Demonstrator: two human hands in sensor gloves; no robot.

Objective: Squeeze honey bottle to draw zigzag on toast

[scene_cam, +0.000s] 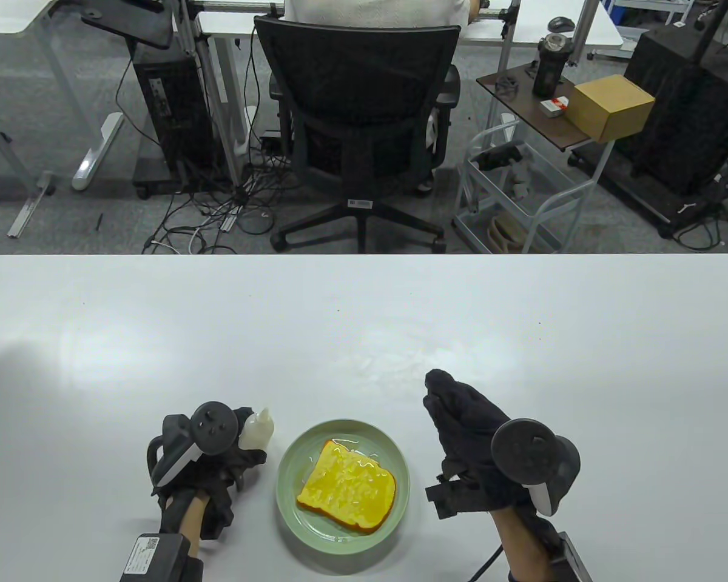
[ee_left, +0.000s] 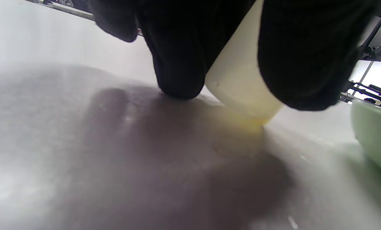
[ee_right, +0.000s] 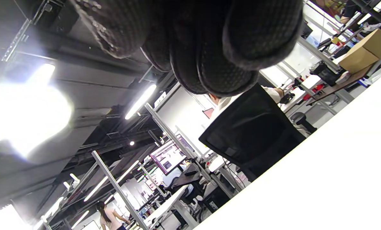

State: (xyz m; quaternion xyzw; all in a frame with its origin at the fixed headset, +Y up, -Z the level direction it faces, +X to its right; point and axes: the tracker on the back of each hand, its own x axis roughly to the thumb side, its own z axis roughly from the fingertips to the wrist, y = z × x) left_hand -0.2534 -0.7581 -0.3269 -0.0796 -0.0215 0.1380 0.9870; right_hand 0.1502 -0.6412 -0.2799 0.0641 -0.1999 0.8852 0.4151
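A slice of toast point(scene_cam: 347, 485), glossy with yellow honey, lies on a pale green plate point(scene_cam: 294, 470) near the table's front edge. My left hand point(scene_cam: 221, 448) grips a translucent honey bottle point(scene_cam: 258, 428) upright just left of the plate. In the left wrist view the bottle point(ee_left: 238, 86) sits between my gloved fingers point(ee_left: 177, 64), its base touching the table. My right hand point(scene_cam: 467, 424) rests on its side right of the plate, fingers extended together and holding nothing. The right wrist view shows only its fingertips point(ee_right: 209, 48).
The plate's edge shows in the left wrist view point(ee_left: 374, 137). The white table point(scene_cam: 364, 315) stretches wide behind the plate. Beyond its far edge stand a black office chair point(scene_cam: 364, 115), a small cart point(scene_cam: 522, 194) and a cardboard box point(scene_cam: 610, 106).
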